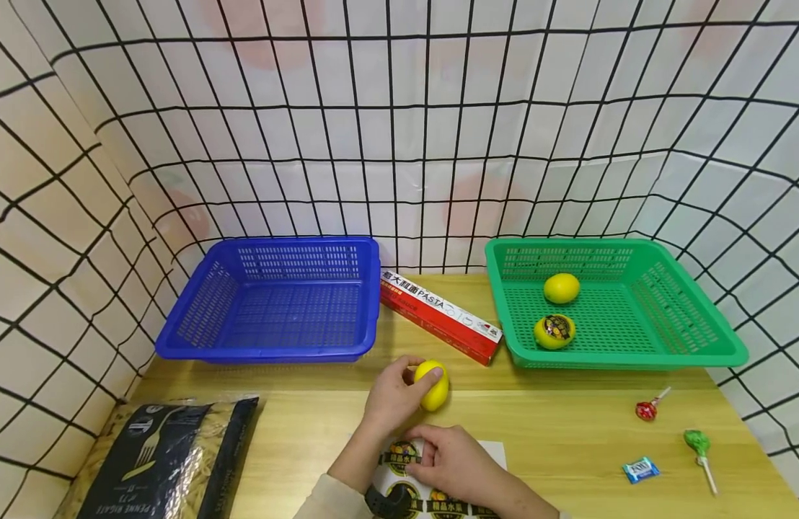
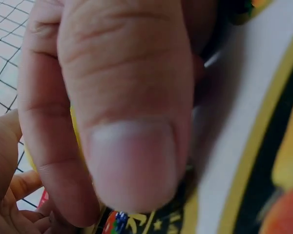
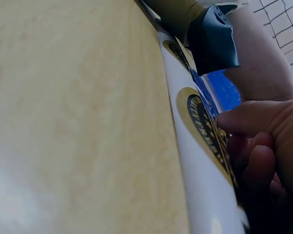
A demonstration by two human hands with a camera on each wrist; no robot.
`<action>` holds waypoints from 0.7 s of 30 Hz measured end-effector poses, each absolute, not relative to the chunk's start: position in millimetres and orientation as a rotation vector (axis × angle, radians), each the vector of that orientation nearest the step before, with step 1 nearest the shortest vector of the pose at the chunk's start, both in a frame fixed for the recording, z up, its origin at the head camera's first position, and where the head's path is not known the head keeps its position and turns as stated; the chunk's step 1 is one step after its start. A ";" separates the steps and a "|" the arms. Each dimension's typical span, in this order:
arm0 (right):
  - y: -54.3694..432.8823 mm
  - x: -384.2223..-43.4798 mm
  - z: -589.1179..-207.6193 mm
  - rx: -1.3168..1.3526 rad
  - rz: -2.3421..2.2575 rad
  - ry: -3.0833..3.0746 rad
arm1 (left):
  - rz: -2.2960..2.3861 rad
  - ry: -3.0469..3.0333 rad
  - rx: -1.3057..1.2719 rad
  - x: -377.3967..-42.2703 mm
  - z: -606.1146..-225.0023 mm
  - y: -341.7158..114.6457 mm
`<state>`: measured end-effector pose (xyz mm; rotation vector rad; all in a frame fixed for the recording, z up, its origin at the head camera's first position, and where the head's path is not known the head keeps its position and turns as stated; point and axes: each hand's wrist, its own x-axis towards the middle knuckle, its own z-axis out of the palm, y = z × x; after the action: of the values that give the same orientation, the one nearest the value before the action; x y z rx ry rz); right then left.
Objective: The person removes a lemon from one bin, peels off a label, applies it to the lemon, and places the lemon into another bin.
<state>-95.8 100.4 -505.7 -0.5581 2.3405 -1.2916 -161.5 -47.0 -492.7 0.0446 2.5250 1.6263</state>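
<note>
My left hand (image 1: 391, 398) grips a yellow lemon (image 1: 435, 395) over the middle of the table, thumb on its near side. Just in front of me lies a white sheet of round black-and-gold fruit stickers (image 1: 494, 451). My right hand (image 1: 461, 463) is low over this sheet, its thumb and index finger curled at the edge of a sticker (image 1: 399, 457). In the right wrist view the right thumb (image 3: 249, 117) bears on the sticker's rim. A large thumb (image 2: 132, 161) covers much of the left wrist view.
A blue basket (image 1: 270, 353) stands back left. The green basket (image 1: 620, 360) at back right holds two lemons, one with a sticker. Between them lies a red pasta box (image 1: 432, 317). Penne bag (image 1: 159, 461) at left; lollipops (image 1: 646, 410) and a blue-wrapped candy (image 1: 641, 470) at right.
</note>
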 end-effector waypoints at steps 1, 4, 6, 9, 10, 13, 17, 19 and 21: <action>99.7 -95.8 -505.6 -0.560 -1.277 2.352 | 1.622 2.534 0.025 -161.2 -492.8 -46.3; 98.5 -96.3 -503.6 -0.557 -1.249 2.375 | 1.589 2.583 -0.004 -161.5 -492.3 -46.1; 98.6 -96.8 -501.5 -0.554 -1.242 2.385 | 1.571 2.601 -0.030 -162.5 -492.1 -46.1; 100.4 -98.1 -499.9 -0.557 -1.231 2.413 | 1.547 2.633 -0.037 -164.5 -493.0 -45.9; 101.4 -98.6 -499.9 -0.559 -1.226 2.423 | 1.538 2.641 -0.040 -165.0 -493.5 -45.8; 104.5 -100.3 -501.0 -0.560 -1.211 2.443 | 1.514 2.668 -0.035 -165.8 -495.0 -45.8; 107.4 -101.9 -502.8 -0.549 -1.207 2.429 | 1.513 2.677 -0.037 -166.2 -496.7 -46.1; 108.4 -102.0 -503.0 -0.540 -1.211 2.413 | 1.538 2.652 -0.038 -166.7 -497.6 -46.5; 109.7 -102.0 -502.2 -0.527 -1.218 2.388 | 1.572 2.609 -0.029 -166.9 -498.1 -47.6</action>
<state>-102.0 109.7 -502.2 -0.5272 2.3882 -1.2182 -166.9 -47.6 -498.1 -0.0288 2.6085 1.5720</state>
